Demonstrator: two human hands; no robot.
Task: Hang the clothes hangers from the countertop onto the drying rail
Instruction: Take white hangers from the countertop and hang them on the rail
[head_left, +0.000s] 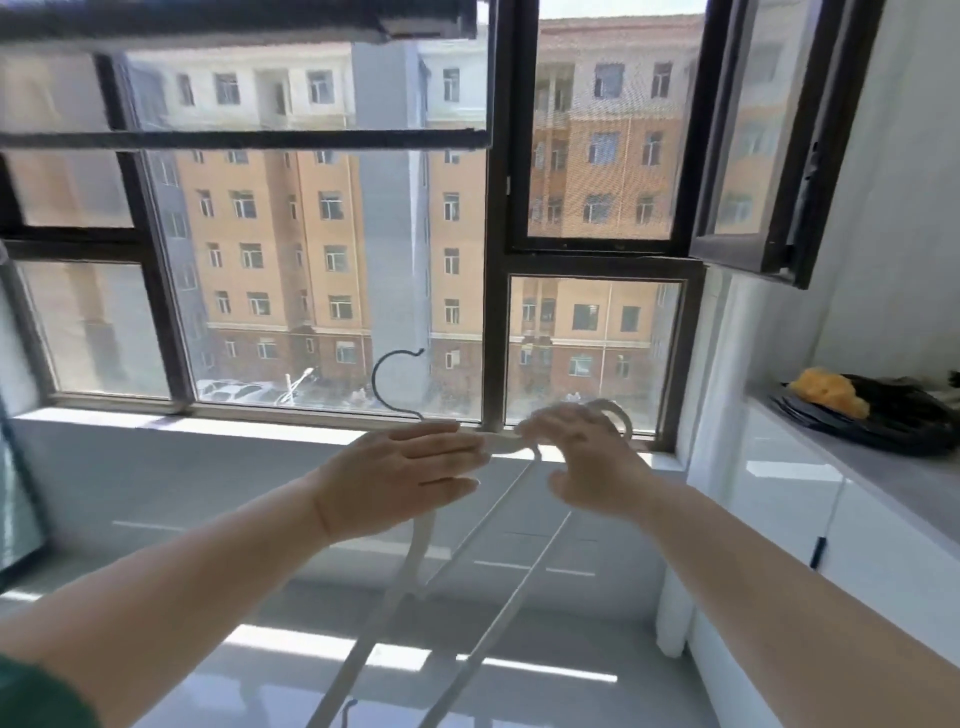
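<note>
White plastic hangers (470, 566) held mid-air by window, not hung yet; rail not in view. R hand (582, 462) curls round hook end. L hand (400, 478) flat, fingers straight, pressed together against them. Dark pile (904, 421), prob. more hangers, waits on countertop (893, 486).

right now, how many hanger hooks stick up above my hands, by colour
dark hook: 1
white hook: 1
total: 2

Slim white hangers (413, 545) aslant in mid-air, one dark hook (375, 384) upright
</note>
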